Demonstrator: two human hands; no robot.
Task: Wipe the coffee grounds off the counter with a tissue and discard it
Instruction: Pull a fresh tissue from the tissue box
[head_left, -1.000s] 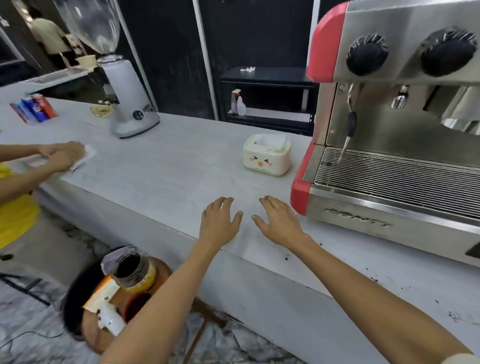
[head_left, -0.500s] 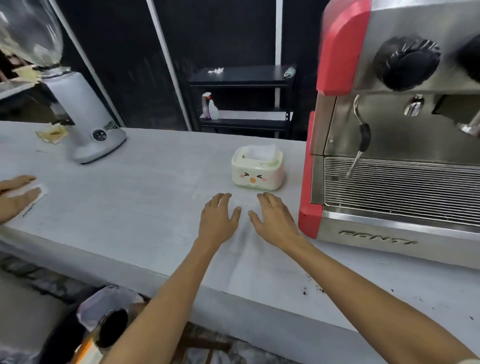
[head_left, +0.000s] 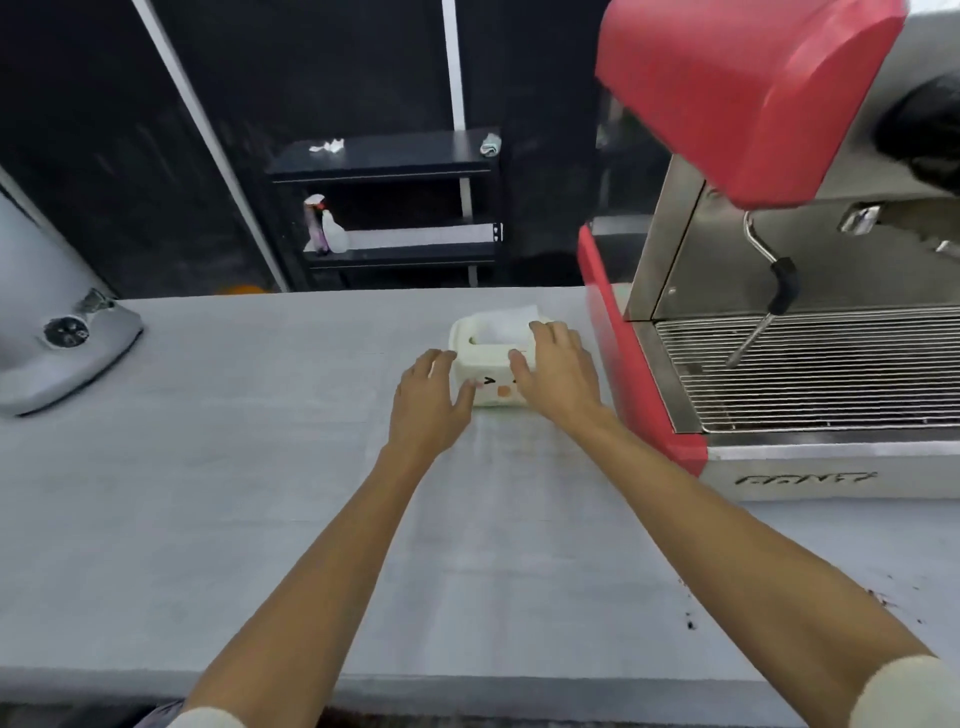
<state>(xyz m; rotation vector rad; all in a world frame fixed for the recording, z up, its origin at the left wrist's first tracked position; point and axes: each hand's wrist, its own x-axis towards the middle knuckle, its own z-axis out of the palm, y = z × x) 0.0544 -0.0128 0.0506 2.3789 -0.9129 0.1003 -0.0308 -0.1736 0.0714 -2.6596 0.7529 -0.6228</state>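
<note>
Head view, the only one: we note the tissue box (head_left: 493, 364), a small white box with a printed face, sitting on the grey counter (head_left: 234, 493) directly ahead of both hands, just left of the red side panel of the espresso machine (head_left: 727, 312). Its long axis runs left to right across our line of reach, and a tissue (head_left: 511, 319) stands up from the slot on top, toward the far side. The left hand (head_left: 428, 402) lies with relaxed, spread fingers, thumb tip against the box's near left face; it grips nothing. The right hand (head_left: 558, 371) rests over the box's right end, fingers extended across the top edge, fingertips just short of the tissue; whether they already touch the sheet we cannot tell. We judge the right hand the nearer one for the pull, the left placed to steady the box. The coffee grounds (head_left: 691, 621) lie well apart from the box, scattered as dark specks on the counter near its front edge, close beside the right forearm, in front of the machine. No bin shows in this view.
</note>
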